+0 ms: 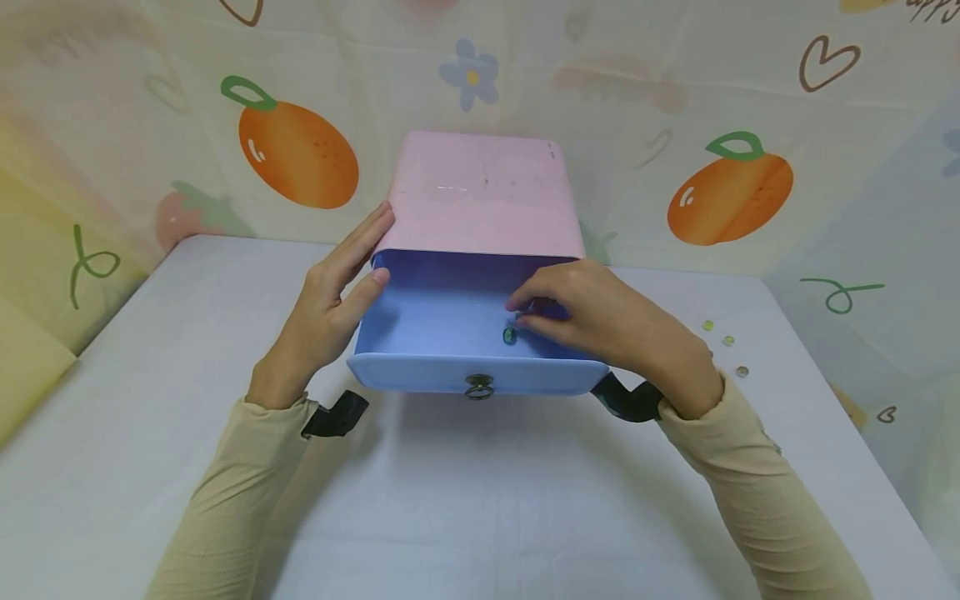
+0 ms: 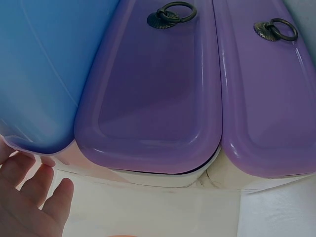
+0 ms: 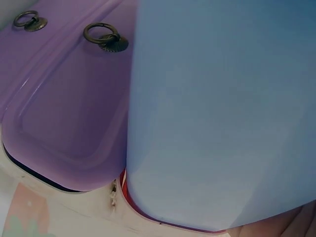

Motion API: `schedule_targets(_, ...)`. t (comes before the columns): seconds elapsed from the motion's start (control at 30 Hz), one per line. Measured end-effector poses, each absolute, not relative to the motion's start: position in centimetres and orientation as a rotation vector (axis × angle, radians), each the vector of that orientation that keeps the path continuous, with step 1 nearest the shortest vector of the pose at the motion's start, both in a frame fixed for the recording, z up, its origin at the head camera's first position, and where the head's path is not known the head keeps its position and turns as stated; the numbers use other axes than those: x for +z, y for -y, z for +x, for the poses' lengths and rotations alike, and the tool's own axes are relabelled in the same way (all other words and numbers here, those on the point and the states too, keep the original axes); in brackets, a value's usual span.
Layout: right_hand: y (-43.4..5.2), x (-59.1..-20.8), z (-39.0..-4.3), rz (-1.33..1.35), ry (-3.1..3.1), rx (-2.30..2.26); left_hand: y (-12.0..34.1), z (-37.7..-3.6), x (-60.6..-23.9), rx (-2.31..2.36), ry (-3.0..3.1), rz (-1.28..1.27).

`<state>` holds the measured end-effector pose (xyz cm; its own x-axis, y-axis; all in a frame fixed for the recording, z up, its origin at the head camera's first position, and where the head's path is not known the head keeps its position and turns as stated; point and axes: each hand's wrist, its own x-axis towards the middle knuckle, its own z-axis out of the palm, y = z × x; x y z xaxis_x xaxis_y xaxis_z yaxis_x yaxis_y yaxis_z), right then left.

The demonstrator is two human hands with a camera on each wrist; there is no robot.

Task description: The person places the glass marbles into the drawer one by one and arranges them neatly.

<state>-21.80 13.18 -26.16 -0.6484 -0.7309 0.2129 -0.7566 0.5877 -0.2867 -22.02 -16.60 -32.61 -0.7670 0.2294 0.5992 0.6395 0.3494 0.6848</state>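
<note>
My left hand (image 1: 330,287) lies flat-fingered on the cabinet (image 1: 483,193); right hand (image 1: 600,321) pinches a green bead (image 1: 509,335) in the drawer (image 1: 450,321) (a slippery bead might roll away).

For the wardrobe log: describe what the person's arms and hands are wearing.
Both arms wear long, close-fitting beige sleeves, left sleeve and right sleeve, ending at the wrists. A black strap sits at each cuff, the left strap and the right strap. The left hand and right hand are bare: no gloves or rings visible.
</note>
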Motion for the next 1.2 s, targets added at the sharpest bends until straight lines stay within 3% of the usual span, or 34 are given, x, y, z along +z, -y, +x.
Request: schedule_targets(1.2, -17.9, -26.7, -18.9, 1.154, 2.36, 0.642, 16.5, -22.0, -32.6, -1.393, 2.214, -0.761)
